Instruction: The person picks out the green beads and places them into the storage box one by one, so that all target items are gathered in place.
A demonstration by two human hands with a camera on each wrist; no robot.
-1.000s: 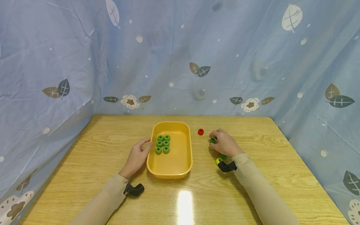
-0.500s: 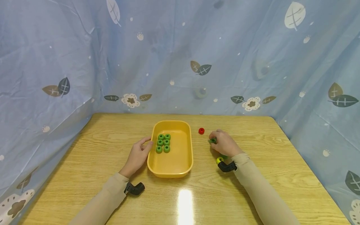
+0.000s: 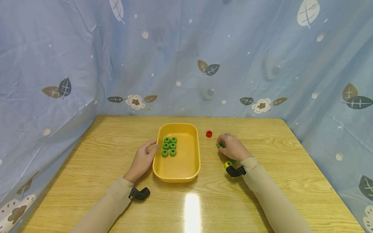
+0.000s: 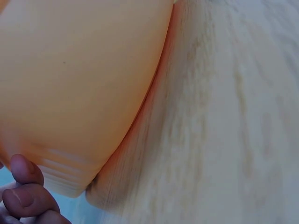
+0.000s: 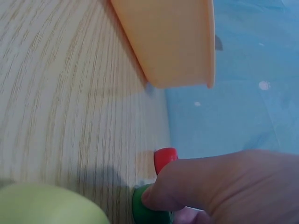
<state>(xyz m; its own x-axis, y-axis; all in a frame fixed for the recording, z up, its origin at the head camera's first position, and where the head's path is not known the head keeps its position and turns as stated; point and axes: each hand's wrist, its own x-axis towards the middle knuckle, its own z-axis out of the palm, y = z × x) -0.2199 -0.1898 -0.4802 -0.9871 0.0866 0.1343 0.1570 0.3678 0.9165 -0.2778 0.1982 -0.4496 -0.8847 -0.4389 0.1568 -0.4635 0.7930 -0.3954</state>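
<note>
A yellow plastic tray (image 3: 180, 171) lies on the table with several green beads (image 3: 165, 146) in rows at its left side. My left hand (image 3: 143, 158) holds the tray's left rim; in the left wrist view its curled fingertips (image 4: 28, 170) show at the tray wall. To the right of the tray, my right hand (image 3: 234, 147) pinches a green bead (image 5: 147, 207) between thumb and fingers, close over the table. A red bead (image 3: 209, 134) lies just beyond it. Below the right hand are a yellow bead (image 3: 228, 164) and another green bead (image 3: 232, 160), partly covered by the hand.
The wooden table (image 3: 122, 132) ends at a blue leaf-print curtain (image 3: 175, 64), which also hangs along both sides. Black wrist mounts (image 3: 140, 194) stick out from both sleeves.
The green bead has tilted slightly in my right fingers, and a dark blue bit beside it has gone from sight. The left hand and the tray keep their places; the view has shifted slightly.
</note>
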